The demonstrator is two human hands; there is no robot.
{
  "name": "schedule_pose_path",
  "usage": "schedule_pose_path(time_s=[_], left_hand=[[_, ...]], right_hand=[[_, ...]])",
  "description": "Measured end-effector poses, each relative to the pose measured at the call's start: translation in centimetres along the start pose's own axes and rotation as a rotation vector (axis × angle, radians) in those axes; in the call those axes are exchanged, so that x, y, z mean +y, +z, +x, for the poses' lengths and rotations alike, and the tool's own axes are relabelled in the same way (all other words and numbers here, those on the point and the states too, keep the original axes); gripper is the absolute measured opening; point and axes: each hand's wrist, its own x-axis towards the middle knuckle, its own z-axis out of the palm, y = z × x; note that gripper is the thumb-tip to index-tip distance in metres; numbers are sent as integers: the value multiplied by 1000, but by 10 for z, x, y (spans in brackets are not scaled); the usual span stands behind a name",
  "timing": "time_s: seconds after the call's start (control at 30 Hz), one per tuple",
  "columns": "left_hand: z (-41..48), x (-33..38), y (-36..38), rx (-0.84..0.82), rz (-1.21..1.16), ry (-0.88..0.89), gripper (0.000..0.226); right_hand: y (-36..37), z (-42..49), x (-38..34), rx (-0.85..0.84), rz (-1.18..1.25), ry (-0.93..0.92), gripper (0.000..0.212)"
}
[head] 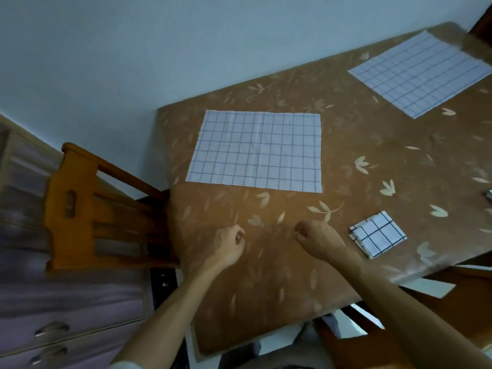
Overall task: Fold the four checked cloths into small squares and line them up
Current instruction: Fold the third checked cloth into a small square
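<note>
A white cloth with blue checks (257,150) lies spread flat on the brown leaf-patterned table (266,275), just beyond my hands. A second flat checked cloth (420,73) lies at the far right corner. A cloth folded into a small square (378,237) rests near the table's right edge, beside my right hand. A sliver of another checked cloth (489,195) shows at the frame's right border. My left hand (230,245) and right hand (316,239) hover over bare table with fingers curled in, holding nothing.
A wooden chair (98,209) stands against the table's left side. A chest of drawers (53,302) fills the lower left. Another wooden chair (399,328) sits below the table's near right edge. A pale wall runs behind.
</note>
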Motion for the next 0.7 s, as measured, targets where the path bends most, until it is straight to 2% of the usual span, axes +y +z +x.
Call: schedule_pose_path(time_s=[0.33, 0.7], left_hand=[[20, -83, -59, -18, 33, 79, 21], [63, -92, -70, 37, 18, 118, 26]], right_hand=[[42, 1, -92, 50, 46, 133, 31], [43, 52, -125, 116, 80, 34, 32]])
